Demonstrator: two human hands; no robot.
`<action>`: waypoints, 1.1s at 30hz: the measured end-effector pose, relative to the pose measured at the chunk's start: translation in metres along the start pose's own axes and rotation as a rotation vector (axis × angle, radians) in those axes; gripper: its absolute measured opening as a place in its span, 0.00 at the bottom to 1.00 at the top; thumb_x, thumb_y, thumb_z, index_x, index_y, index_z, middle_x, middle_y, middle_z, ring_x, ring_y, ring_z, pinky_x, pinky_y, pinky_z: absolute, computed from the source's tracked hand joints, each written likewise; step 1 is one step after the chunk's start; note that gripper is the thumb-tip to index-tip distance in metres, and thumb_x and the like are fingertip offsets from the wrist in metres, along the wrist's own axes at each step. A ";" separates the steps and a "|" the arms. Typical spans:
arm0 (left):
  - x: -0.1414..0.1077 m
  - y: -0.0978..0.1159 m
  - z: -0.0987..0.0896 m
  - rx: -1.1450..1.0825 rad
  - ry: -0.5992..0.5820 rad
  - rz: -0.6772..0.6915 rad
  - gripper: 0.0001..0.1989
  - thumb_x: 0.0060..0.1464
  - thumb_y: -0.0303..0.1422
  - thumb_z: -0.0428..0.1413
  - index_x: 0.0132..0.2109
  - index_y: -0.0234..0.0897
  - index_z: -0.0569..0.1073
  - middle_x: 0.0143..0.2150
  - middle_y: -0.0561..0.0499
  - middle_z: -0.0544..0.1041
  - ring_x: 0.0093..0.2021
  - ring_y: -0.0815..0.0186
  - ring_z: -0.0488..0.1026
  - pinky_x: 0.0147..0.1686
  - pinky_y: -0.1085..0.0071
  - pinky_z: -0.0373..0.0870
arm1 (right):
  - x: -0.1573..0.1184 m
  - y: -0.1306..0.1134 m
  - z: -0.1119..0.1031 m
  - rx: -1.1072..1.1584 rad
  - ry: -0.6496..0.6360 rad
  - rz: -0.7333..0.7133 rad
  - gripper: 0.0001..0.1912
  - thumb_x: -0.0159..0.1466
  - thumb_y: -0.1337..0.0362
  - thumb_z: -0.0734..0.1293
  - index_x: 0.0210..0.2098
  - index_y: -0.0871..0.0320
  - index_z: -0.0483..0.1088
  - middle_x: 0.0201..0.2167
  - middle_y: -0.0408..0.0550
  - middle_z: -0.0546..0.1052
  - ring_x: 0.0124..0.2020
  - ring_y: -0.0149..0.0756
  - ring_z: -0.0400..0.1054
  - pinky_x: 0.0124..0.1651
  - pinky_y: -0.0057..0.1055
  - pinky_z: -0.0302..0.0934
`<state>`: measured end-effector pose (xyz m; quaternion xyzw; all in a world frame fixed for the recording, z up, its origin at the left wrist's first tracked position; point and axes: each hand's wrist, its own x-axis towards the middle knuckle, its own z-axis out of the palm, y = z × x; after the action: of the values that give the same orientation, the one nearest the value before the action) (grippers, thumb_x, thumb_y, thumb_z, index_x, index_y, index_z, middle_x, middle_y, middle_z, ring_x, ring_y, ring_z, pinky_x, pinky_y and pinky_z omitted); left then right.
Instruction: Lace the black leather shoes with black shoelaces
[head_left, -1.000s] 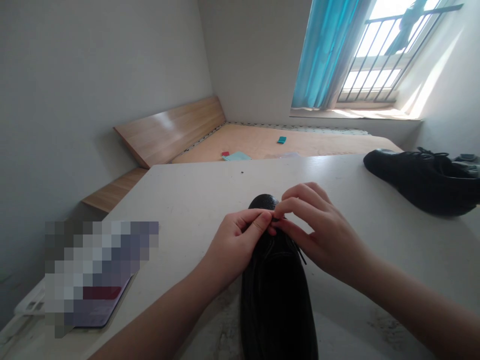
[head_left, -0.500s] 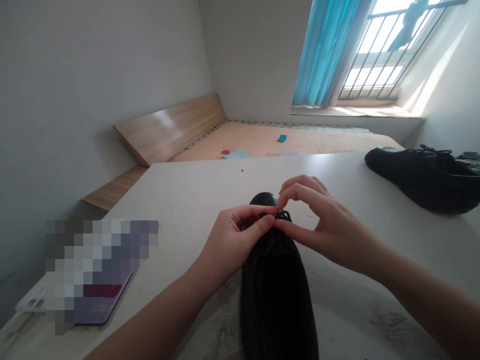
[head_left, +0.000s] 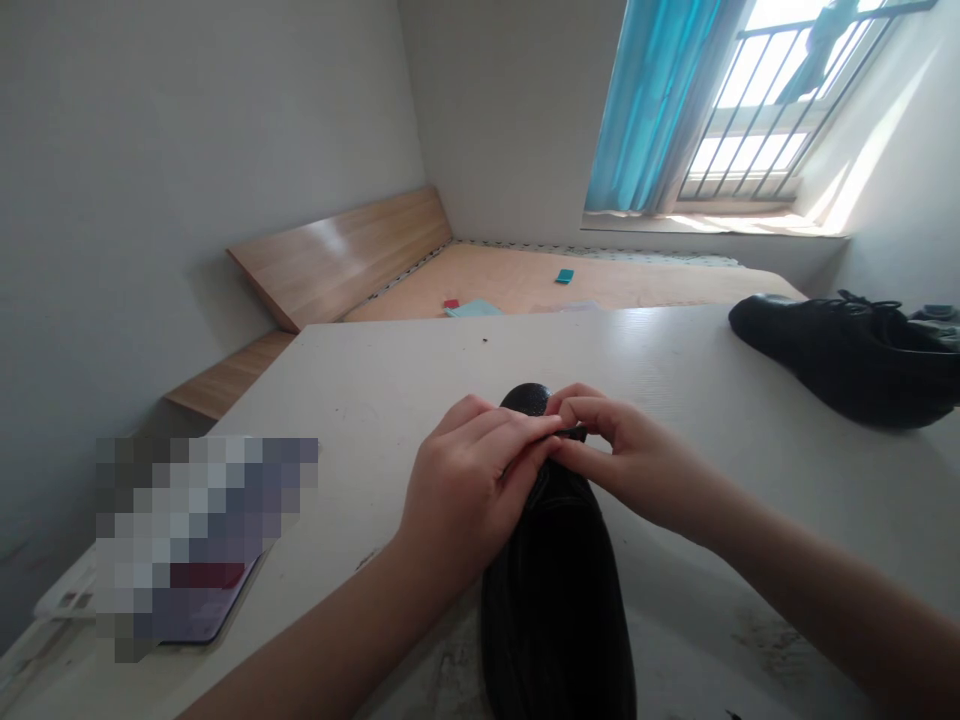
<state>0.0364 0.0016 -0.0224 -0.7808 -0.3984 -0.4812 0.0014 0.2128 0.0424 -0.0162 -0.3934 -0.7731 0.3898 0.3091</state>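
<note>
A black leather shoe [head_left: 559, 600] stands on the white table with its toe pointing away from me and its opening toward me. Over its laced front, my left hand [head_left: 480, 460] pinches the black shoelace [head_left: 574, 433] between thumb and fingers. From the other side my right hand [head_left: 615, 435] grips the lace too, its fingertips almost touching those of the left. Most of the knot is hidden behind my fingers. Both hands are closed.
Another black lace-up shoe [head_left: 847, 350] sits at the table's right edge. A blurred-out device [head_left: 202, 610] lies at the left on the white table [head_left: 375, 370]. Behind are a bed [head_left: 637, 285] with small cloths, a wooden headboard [head_left: 345, 255] and a blue curtain [head_left: 649, 110].
My left hand has turned over the lace, its fingers now bent across the front. My right hand has lowered, and its fingers have curled in closer. The shoe stays put.
</note>
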 end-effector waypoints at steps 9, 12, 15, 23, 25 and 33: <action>-0.003 -0.006 -0.005 0.109 -0.055 0.109 0.09 0.62 0.27 0.56 0.47 0.37 0.78 0.42 0.51 0.84 0.35 0.65 0.77 0.39 0.69 0.75 | -0.002 -0.009 -0.001 0.179 -0.009 0.010 0.06 0.59 0.62 0.64 0.32 0.55 0.73 0.41 0.48 0.71 0.46 0.40 0.67 0.53 0.41 0.60; -0.004 -0.007 -0.005 0.083 -0.040 0.086 0.04 0.61 0.27 0.57 0.39 0.39 0.76 0.45 0.50 0.84 0.38 0.66 0.78 0.41 0.70 0.75 | -0.002 -0.011 -0.006 0.324 -0.013 0.093 0.09 0.59 0.57 0.66 0.30 0.55 0.75 0.41 0.48 0.72 0.46 0.41 0.67 0.51 0.39 0.61; -0.006 -0.008 -0.005 0.103 -0.039 0.129 0.03 0.60 0.26 0.58 0.37 0.39 0.73 0.45 0.49 0.83 0.39 0.66 0.77 0.42 0.70 0.74 | -0.002 -0.011 -0.009 0.280 -0.052 0.103 0.16 0.62 0.51 0.66 0.26 0.57 0.72 0.40 0.49 0.70 0.43 0.39 0.66 0.47 0.37 0.61; 0.006 -0.010 -0.022 0.042 -0.216 0.070 0.07 0.58 0.26 0.57 0.32 0.38 0.68 0.42 0.47 0.75 0.44 0.61 0.68 0.45 0.64 0.67 | 0.002 -0.003 -0.019 0.118 0.006 0.079 0.16 0.62 0.50 0.66 0.28 0.56 0.68 0.38 0.47 0.69 0.42 0.39 0.65 0.48 0.40 0.59; 0.009 -0.012 -0.027 -0.013 -0.302 -0.013 0.07 0.58 0.27 0.57 0.32 0.38 0.68 0.41 0.47 0.72 0.44 0.61 0.67 0.45 0.64 0.66 | 0.003 0.000 -0.020 0.017 0.038 0.044 0.18 0.63 0.48 0.64 0.28 0.56 0.67 0.38 0.47 0.68 0.40 0.38 0.64 0.49 0.40 0.59; 0.009 -0.014 -0.025 -0.204 -0.401 -0.218 0.03 0.59 0.30 0.57 0.36 0.38 0.71 0.43 0.49 0.72 0.47 0.62 0.68 0.49 0.64 0.63 | 0.004 -0.001 -0.021 -0.081 0.128 -0.001 0.17 0.63 0.49 0.66 0.27 0.55 0.71 0.40 0.49 0.70 0.42 0.39 0.65 0.48 0.41 0.61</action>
<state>0.0108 0.0066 -0.0073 -0.8092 -0.4219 -0.3517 -0.2086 0.2274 0.0532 -0.0043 -0.4293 -0.7671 0.3323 0.3418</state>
